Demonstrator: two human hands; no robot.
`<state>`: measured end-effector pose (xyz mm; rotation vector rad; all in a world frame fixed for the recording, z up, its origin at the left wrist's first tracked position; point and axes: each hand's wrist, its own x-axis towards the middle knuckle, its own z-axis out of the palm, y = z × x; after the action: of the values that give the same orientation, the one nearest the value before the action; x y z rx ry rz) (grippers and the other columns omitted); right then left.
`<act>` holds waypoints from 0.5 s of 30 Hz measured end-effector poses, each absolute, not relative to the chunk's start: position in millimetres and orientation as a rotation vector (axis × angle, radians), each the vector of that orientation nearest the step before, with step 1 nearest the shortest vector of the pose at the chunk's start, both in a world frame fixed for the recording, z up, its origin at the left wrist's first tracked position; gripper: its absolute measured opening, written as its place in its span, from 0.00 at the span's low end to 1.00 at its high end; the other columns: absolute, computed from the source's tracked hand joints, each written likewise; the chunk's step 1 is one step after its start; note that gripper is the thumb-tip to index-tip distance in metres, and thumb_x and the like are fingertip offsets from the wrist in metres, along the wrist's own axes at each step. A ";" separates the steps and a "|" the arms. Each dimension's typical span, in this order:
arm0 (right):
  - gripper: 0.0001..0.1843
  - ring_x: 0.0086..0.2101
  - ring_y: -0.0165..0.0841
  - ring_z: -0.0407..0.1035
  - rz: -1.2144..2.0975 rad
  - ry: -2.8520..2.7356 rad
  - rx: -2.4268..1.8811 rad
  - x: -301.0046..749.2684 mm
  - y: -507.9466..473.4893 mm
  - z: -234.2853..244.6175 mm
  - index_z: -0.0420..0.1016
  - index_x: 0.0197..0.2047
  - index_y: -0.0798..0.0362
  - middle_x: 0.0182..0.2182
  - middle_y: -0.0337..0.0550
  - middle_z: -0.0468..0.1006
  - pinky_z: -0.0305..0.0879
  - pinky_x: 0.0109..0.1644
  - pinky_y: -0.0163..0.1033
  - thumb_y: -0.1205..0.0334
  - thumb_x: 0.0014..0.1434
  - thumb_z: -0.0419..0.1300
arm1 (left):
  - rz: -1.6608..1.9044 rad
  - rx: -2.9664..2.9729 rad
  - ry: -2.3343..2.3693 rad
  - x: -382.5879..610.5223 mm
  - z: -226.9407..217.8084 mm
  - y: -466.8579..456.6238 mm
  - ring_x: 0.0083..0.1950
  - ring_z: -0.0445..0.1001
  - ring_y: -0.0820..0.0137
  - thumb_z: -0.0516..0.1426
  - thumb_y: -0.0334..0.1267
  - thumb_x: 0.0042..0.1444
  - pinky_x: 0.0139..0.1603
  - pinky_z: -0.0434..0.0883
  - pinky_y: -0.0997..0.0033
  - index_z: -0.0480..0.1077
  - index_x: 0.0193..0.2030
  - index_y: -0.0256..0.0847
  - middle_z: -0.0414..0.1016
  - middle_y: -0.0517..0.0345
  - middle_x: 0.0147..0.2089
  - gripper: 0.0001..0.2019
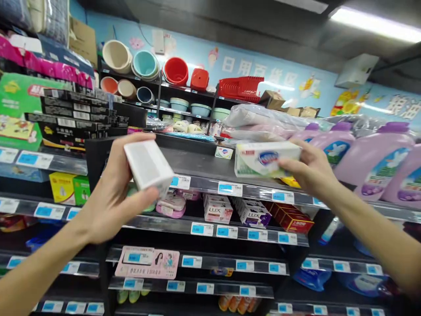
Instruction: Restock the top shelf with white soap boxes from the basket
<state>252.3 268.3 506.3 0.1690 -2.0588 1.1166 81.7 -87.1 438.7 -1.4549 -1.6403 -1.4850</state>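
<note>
My left hand grips a plain white-sided box, thumb below and fingers behind it; its printed face is turned away. In my right hand is a white and green soap box with a blue oval logo, slightly blurred and held by its right end. Both boxes are in the air in front of the upper shelf. Farther back on that shelf stands a small soap box of similar colours, between my hands and touched by neither.
Below, a shelf holds LUX soap boxes, red boxes and pink soap dishes. Large purple detergent bottles stand at right. Stacked black boxes are at left. A price-tag rail edges the shelf.
</note>
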 end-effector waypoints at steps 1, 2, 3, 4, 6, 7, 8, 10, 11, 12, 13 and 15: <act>0.19 0.39 0.32 0.76 0.991 -2.086 0.165 243.6 281.5 521.0 0.78 0.43 0.49 0.40 0.41 0.82 0.73 0.42 0.35 0.53 0.50 0.76 | -1.337 -1.406 -1.680 74.0 458.1 -80.2 0.46 0.73 0.61 0.58 0.57 0.62 0.43 0.75 0.61 0.53 0.70 0.47 0.70 0.51 0.54 0.35; 0.20 0.41 0.33 0.76 0.882 -2.146 0.139 232.7 295.2 532.8 0.79 0.45 0.50 0.43 0.44 0.82 0.73 0.45 0.36 0.53 0.51 0.75 | -1.177 -1.359 -1.730 65.2 477.1 -71.2 0.47 0.74 0.60 0.58 0.56 0.62 0.47 0.75 0.59 0.53 0.70 0.44 0.70 0.50 0.55 0.35; 0.22 0.42 0.35 0.76 0.780 -2.218 0.098 220.0 309.1 541.3 0.79 0.46 0.52 0.45 0.46 0.82 0.73 0.46 0.38 0.52 0.51 0.74 | -1.005 -1.324 -1.791 55.2 495.1 -60.1 0.49 0.74 0.59 0.58 0.56 0.62 0.52 0.74 0.56 0.54 0.70 0.41 0.71 0.49 0.55 0.35; 0.23 0.42 0.37 0.76 0.679 -2.296 0.042 206.1 323.0 546.7 0.79 0.47 0.54 0.45 0.49 0.82 0.73 0.46 0.41 0.51 0.51 0.73 | -0.829 -1.309 -1.850 44.1 511.6 -47.3 0.52 0.74 0.57 0.57 0.57 0.63 0.56 0.72 0.53 0.55 0.69 0.38 0.70 0.47 0.57 0.35; 0.25 0.39 0.40 0.76 0.472 -2.425 -0.091 176.8 349.0 549.7 0.78 0.46 0.57 0.42 0.50 0.82 0.73 0.44 0.43 0.52 0.49 0.73 | -0.461 -1.333 -1.938 19.3 538.8 -17.9 0.60 0.71 0.50 0.54 0.58 0.65 0.63 0.68 0.50 0.57 0.67 0.34 0.68 0.40 0.62 0.34; 0.25 0.38 0.40 0.76 0.377 -2.476 -0.166 162.6 360.5 548.9 0.77 0.46 0.58 0.41 0.50 0.83 0.73 0.43 0.43 0.53 0.49 0.72 | -0.280 -1.339 -1.952 6.5 549.4 -2.1 0.63 0.70 0.48 0.53 0.57 0.65 0.64 0.67 0.49 0.58 0.66 0.32 0.67 0.38 0.63 0.33; 0.25 0.37 0.40 0.77 0.295 -2.513 -0.237 149.4 370.6 547.5 0.76 0.47 0.59 0.41 0.51 0.83 0.73 0.43 0.42 0.55 0.49 0.72 | -0.099 -1.345 -1.949 -6.0 557.9 14.2 0.64 0.69 0.46 0.54 0.56 0.66 0.64 0.67 0.49 0.59 0.65 0.30 0.67 0.35 0.63 0.32; 0.24 0.39 0.41 0.78 0.158 -2.567 -0.352 126.5 386.0 545.9 0.76 0.49 0.60 0.44 0.52 0.83 0.73 0.43 0.41 0.57 0.51 0.71 | 0.203 -1.349 -1.923 -28.7 569.5 47.6 0.64 0.69 0.43 0.56 0.54 0.65 0.63 0.67 0.49 0.61 0.64 0.29 0.69 0.32 0.63 0.32; 0.24 0.40 0.41 0.78 0.097 -2.592 -0.394 116.8 391.5 546.2 0.76 0.49 0.60 0.45 0.52 0.83 0.72 0.44 0.39 0.58 0.52 0.71 | 0.316 -1.359 -1.914 -38.4 572.8 64.9 0.64 0.70 0.43 0.57 0.54 0.64 0.62 0.68 0.49 0.62 0.64 0.29 0.69 0.31 0.62 0.32; 0.23 0.42 0.41 0.78 0.039 -2.615 -0.424 108.3 395.9 547.3 0.77 0.49 0.60 0.46 0.52 0.83 0.72 0.45 0.38 0.58 0.52 0.71 | 0.396 -1.378 -1.917 -47.1 574.8 82.8 0.63 0.70 0.43 0.58 0.54 0.63 0.62 0.68 0.49 0.63 0.64 0.29 0.70 0.31 0.63 0.32; 0.22 0.43 0.41 0.78 -0.015 -2.639 -0.449 100.7 399.4 549.0 0.77 0.49 0.60 0.47 0.51 0.83 0.71 0.45 0.37 0.59 0.52 0.71 | 0.449 -1.409 -1.934 -55.0 575.5 101.2 0.63 0.71 0.43 0.59 0.55 0.62 0.61 0.69 0.50 0.63 0.65 0.29 0.70 0.30 0.63 0.33; 0.21 0.44 0.41 0.78 -0.095 -2.706 -0.496 87.7 405.0 552.9 0.78 0.49 0.59 0.46 0.49 0.83 0.70 0.44 0.36 0.59 0.53 0.72 | 0.495 -1.488 -2.000 -68.9 573.2 139.1 0.63 0.72 0.43 0.60 0.56 0.61 0.60 0.69 0.51 0.63 0.66 0.30 0.71 0.31 0.63 0.36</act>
<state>87.7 405.0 552.9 -0.4960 -2.7058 -0.0953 -68.9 139.1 573.2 -1.4881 -2.0003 0.4947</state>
